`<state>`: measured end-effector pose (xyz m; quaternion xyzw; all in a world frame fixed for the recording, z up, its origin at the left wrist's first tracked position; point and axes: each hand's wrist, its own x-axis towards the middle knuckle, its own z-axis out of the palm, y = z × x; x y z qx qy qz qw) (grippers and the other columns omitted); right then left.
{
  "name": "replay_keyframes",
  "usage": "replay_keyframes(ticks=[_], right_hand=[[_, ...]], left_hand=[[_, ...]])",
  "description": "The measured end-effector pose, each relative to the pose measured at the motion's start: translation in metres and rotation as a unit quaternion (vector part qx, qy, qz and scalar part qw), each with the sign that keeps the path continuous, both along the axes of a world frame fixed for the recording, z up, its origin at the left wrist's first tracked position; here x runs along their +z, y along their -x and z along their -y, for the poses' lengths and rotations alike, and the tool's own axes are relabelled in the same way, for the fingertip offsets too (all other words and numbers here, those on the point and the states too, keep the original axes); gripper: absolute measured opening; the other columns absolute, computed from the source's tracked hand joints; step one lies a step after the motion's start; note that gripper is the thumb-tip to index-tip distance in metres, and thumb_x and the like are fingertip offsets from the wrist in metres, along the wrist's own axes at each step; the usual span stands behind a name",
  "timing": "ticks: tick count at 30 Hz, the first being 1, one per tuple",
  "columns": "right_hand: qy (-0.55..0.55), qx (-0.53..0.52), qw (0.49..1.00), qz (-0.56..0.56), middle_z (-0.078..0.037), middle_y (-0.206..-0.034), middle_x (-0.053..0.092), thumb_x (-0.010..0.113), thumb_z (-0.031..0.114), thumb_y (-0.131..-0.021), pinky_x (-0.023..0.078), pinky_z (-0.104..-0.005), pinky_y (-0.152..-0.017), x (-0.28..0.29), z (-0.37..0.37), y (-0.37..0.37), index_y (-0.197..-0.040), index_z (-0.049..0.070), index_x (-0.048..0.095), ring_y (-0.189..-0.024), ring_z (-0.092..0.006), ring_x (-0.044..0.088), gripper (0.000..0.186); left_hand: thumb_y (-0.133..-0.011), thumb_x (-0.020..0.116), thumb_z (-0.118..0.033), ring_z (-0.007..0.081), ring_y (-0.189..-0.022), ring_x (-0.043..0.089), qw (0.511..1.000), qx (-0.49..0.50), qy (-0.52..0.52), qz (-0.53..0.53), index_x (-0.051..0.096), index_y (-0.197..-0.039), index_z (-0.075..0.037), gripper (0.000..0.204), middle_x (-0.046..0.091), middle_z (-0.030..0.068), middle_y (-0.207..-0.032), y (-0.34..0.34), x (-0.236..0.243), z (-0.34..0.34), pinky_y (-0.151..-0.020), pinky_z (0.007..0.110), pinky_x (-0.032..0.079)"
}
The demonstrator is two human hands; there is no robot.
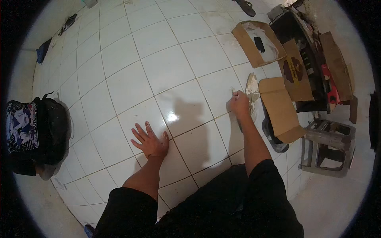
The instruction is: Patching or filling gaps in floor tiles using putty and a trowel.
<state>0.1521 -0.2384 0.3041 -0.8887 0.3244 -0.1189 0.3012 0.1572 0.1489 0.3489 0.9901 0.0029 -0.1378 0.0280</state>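
Fingers spread wide, my left hand [151, 141] is over the white tiled floor [131, 85] and holds nothing. I cannot tell whether its palm touches the tiles. My right hand [239, 105] is closed, its fingertips pinched together low over the floor. A faint, pale wisp shows just above those fingertips, too small to name. Right beside that hand lies a crumpled whitish and tan scrap [252, 84], which looks like torn wrapping. A brown cardboard flap or lid [279, 105] stands to its right, with dark footwear [274, 137] partly hidden under it.
An open cardboard box [247, 51] lined with clear plastic holds a small black item [259, 44]. Behind it stand a black rack [283, 29] and more cardboard [295, 71]. A grey plastic stool [329, 146] is at right, a black bag [53, 127] at left, a sandal [247, 8] far off.
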Motion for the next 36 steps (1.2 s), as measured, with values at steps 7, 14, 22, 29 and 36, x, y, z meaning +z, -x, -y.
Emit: replay_keyframes(ticks=[7,14,22,29,36], right_hand=[[0.004,0.001,1.0,0.015,-0.028,-0.078,0.067,0.056,0.003,-0.08,0.054,-0.0464,-0.068,0.017,-0.006,-0.005,-0.09,-0.003,0.065,-0.074,-0.0429,0.068,0.015],[0.015,0.005,1.0,-0.022,-0.027,-0.082,0.068,0.06,0.003,-0.081,0.054,-0.0471,-0.071,0.023,-0.005,-0.005,-0.088,-0.004,0.065,-0.078,-0.0437,0.068,0.011],[-0.006,-0.01,0.999,-0.031,-0.027,-0.082,0.068,0.058,0.003,-0.082,0.054,-0.0459,-0.071,0.029,-0.015,-0.009,-0.09,-0.004,0.065,-0.079,-0.0399,0.069,0.013],[0.028,0.021,0.999,-0.019,-0.026,-0.081,0.068,0.059,0.004,-0.082,0.055,-0.0428,-0.07,0.016,-0.017,-0.005,-0.093,-0.002,0.065,-0.077,-0.0385,0.071,0.014],[0.019,0.018,0.999,-0.028,-0.025,-0.085,0.069,0.062,0.006,-0.086,0.054,-0.0432,-0.073,0.015,-0.013,-0.005,-0.095,-0.002,0.066,-0.08,-0.0394,0.07,0.014]], left_hand=[[-0.091,0.058,-0.057,0.0453,-0.155,-0.002,1.0,0.004,-0.019,-0.009,0.025,-0.161,-0.01,0.091,0.006,0.0231,-0.167,-0.001,-0.003,0.0,-0.118,0.069,0.004],[-0.092,0.056,-0.055,0.0465,-0.154,0.002,0.999,-0.016,-0.022,0.021,0.024,-0.161,-0.007,0.09,0.01,0.0244,-0.166,0.001,0.0,0.0,-0.116,0.07,0.009],[-0.091,0.058,-0.056,0.0458,-0.155,0.001,1.0,0.001,-0.026,-0.018,0.024,-0.161,-0.008,0.091,0.007,0.0245,-0.167,-0.002,0.004,0.004,-0.117,0.069,0.007],[-0.09,0.061,-0.054,0.0455,-0.155,0.001,1.0,-0.001,-0.006,-0.006,0.024,-0.161,-0.009,0.092,0.008,0.0239,-0.167,-0.001,0.003,0.001,-0.117,0.07,0.008],[-0.09,0.061,-0.053,0.0453,-0.155,0.001,1.0,0.0,-0.002,-0.009,0.023,-0.161,-0.009,0.092,0.009,0.0244,-0.167,-0.002,0.002,0.005,-0.117,0.069,0.009]])
